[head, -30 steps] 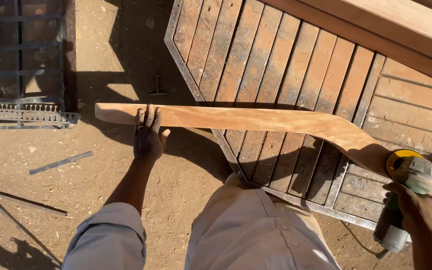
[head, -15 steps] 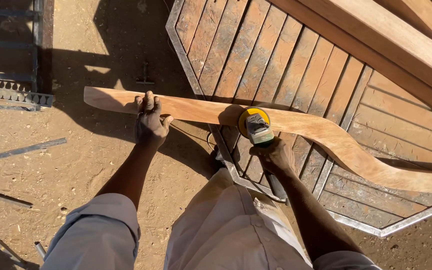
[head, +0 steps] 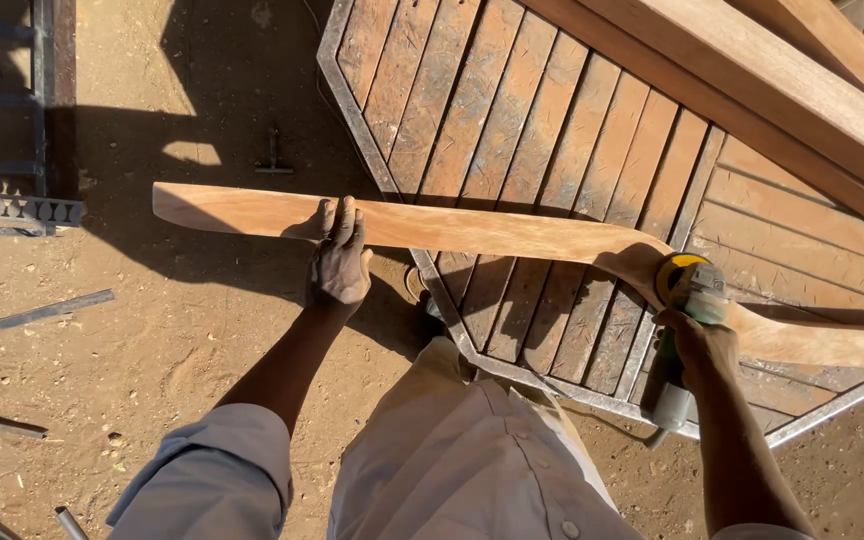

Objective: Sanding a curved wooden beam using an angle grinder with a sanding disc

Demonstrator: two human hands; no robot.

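A long curved wooden board [head: 472, 232] lies across a slatted wooden tabletop with a metal frame [head: 512, 130]. My left hand [head: 340, 258] presses flat on the board near its left part, fingers spread over the top edge. My right hand [head: 700, 340] grips a yellow and grey angle grinder [head: 690, 290], whose disc rests on the board where it bends, toward the right end. The grinder's handle [head: 668, 400] points back toward me.
Bare dirt ground lies at the left, with a metal bar [head: 32, 316] and a dark metal grille [head: 12, 120]. Thick wooden beams [head: 782, 80] lie across the upper right. A small metal tool [head: 274, 155] lies on the dirt.
My right hand has slid the grinder along the board from its middle to the bend at the right. My left hand has stayed pressed on the board.
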